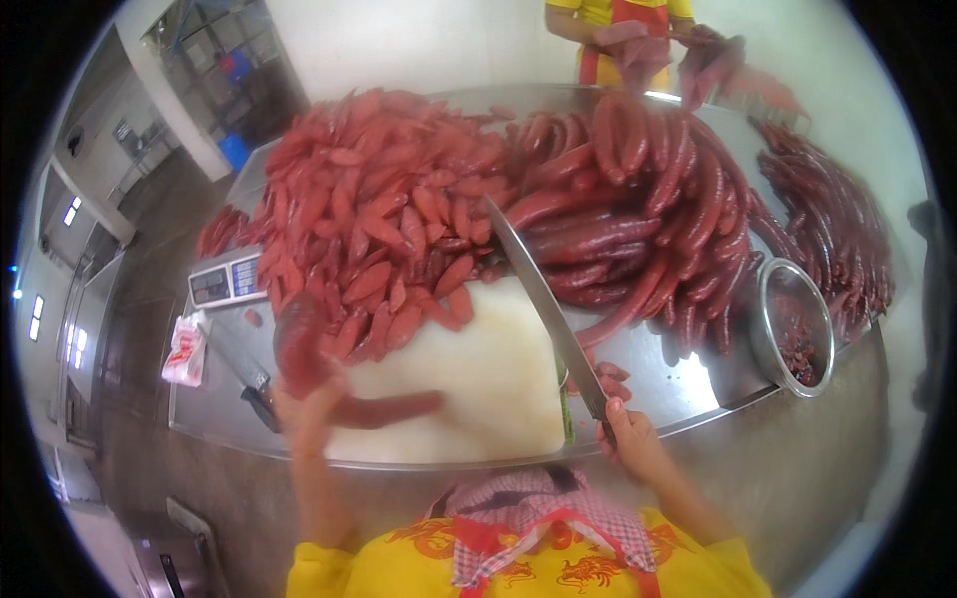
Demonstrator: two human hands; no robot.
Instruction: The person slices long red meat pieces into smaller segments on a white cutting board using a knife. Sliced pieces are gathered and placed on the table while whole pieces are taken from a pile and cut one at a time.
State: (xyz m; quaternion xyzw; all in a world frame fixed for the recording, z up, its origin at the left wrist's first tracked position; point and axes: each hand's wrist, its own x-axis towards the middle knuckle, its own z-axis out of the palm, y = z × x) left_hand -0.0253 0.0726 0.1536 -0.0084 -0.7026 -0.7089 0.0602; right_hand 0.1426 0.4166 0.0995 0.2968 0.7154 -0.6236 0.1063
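In my right hand is the handle of a long knife, its blade pointing away past the right edge of a white cutting board. My left hand, smeared by motion, grips a dark red sausage over the board's left part. One part of the sausage rises beyond the hand and another reaches right. Just past the board lies a big heap of slanted sausage slices. Whole long sausages are piled to the right of the slices. A few cut pieces lie beside the blade.
A steel bowl with dark scraps stands at the right edge of the metal table. More thin sausages lie behind it. On the left are a scale, a white packet and another knife. A co-worker handles reddish cloth-like material across the table.
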